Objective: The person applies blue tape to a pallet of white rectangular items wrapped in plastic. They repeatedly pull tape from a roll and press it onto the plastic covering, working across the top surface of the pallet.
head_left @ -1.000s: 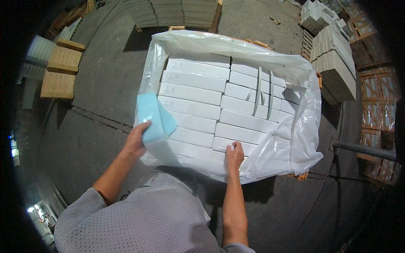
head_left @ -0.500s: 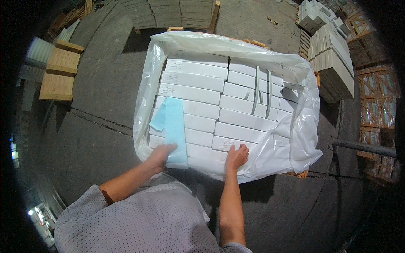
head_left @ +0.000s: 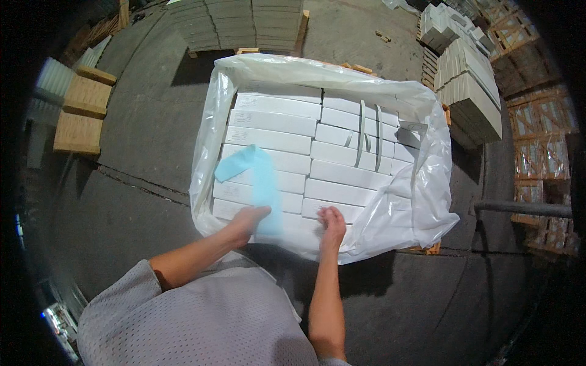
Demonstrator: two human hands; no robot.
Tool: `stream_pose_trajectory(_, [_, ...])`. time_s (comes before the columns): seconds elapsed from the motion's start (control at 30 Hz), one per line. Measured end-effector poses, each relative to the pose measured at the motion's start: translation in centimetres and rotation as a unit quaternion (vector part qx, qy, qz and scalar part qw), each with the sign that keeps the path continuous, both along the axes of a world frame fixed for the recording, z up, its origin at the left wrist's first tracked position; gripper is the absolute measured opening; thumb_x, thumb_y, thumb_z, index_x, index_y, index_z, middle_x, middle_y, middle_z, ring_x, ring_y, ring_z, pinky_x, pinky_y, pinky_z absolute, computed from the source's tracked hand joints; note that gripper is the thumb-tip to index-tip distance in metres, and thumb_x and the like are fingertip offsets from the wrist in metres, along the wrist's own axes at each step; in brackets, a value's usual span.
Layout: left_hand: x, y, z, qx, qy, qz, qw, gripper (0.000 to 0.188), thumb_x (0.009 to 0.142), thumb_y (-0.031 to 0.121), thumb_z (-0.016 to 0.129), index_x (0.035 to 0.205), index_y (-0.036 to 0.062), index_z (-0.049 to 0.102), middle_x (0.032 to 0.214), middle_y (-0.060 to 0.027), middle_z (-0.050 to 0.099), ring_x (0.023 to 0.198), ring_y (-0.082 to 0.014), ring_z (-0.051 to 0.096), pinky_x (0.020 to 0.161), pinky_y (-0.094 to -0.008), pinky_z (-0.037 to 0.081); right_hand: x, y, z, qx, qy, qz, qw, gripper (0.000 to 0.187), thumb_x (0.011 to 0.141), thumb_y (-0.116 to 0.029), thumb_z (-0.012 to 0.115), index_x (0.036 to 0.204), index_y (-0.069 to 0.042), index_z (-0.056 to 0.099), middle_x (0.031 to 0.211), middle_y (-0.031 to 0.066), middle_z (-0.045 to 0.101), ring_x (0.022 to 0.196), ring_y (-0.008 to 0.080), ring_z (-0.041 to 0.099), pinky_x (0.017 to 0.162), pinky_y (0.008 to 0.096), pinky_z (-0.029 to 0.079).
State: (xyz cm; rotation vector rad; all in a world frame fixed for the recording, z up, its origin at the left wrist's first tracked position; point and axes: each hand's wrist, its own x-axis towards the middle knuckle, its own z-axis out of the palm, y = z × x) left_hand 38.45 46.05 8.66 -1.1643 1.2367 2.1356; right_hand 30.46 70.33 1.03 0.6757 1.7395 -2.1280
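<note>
Plastic [head_left: 415,229] surrounds the rows of white boxes [head_left: 271,140] before me. The blue strip [head_left: 266,186], its top folded left, is over the near left boxes, gripped low in my left hand [head_left: 247,223]; my right hand [head_left: 332,229] is loosely uncurled to its right.
</note>
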Motion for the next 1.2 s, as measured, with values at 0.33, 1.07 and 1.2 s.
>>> stream_pose_trajectory(0.33, [-2.8,2.1,0.8,0.040,-0.003,-0.007,0.999,0.040,0.095,0.021,0.054,0.116,-0.0130,0.054,0.107,-0.0169,0.063,0.095,-0.0248,0.063,0.087,-0.0390,0.050,5.1,-4.1,10.5,0.203,0.178,0.253,0.929,0.039,0.085,-0.010,0.068,0.123,-0.001,0.062,0.109,0.0130,0.068,0.101,0.0222,0.064,0.090,0.0350,0.049])
stream_pose_trajectory(1.07, [-1.9,2.5,-1.8,-0.012,-0.062,0.060,0.996,0.031,0.092,0.021,0.059,0.108,-0.0057,0.059,0.097,-0.0127,0.063,0.084,-0.0251,0.063,0.073,-0.0425,0.052,6.7,-5.1,8.9,0.388,0.391,0.257,0.794,0.021,0.081,-0.006,0.069,0.102,-0.006,0.065,0.097,0.0105,0.068,0.087,0.0302,0.063,0.077,0.0421,0.047])
stream_pose_trajectory(1.2, [-1.8,2.2,-2.7,-0.015,-0.057,0.069,0.996,0.030,0.092,0.021,0.060,0.107,-0.0053,0.059,0.095,-0.0121,0.063,0.084,-0.0254,0.064,0.072,-0.0425,0.053,6.7,-5.3,8.8,0.391,0.393,0.257,0.792,0.018,0.081,-0.006,0.069,0.099,-0.004,0.064,0.098,0.0115,0.068,0.088,0.0313,0.064,0.079,0.0422,0.047])
